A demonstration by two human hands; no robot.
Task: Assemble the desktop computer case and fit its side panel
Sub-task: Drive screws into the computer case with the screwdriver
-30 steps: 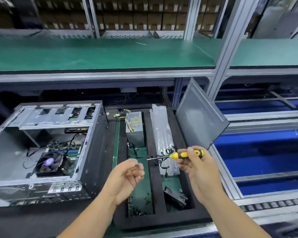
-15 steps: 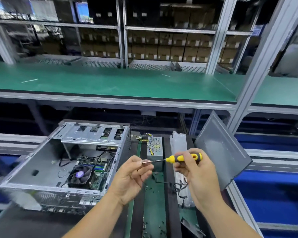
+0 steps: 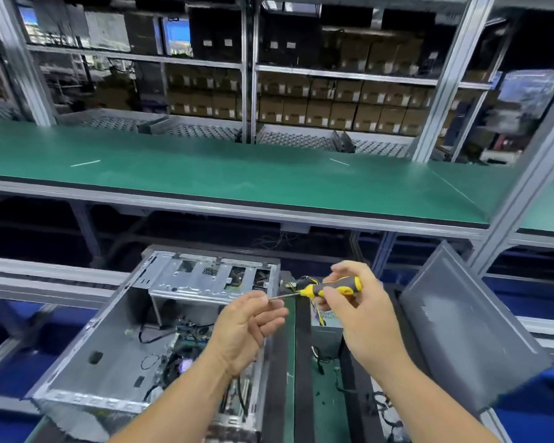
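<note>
The computer case (image 3: 115, 340) is bare sheet metal, dull silver inside with a brighter, stamped and perforated drive cage (image 3: 205, 279) at its top, and the side panel (image 3: 470, 334) leaning at the right is matt grey metal with a smooth face. The screwdriver (image 3: 330, 287) has a glossy yellow and dark grey plastic handle and a thin shiny steel shaft. The upper shelf (image 3: 237, 174) carries a smooth matt green mat, framed by brushed aluminium posts (image 3: 445, 78), with brown cardboard boxes (image 3: 317, 110) behind.

Both hands (image 3: 304, 318) and forearms bare: no gloves, sleeves, watch or rings in view.
</note>
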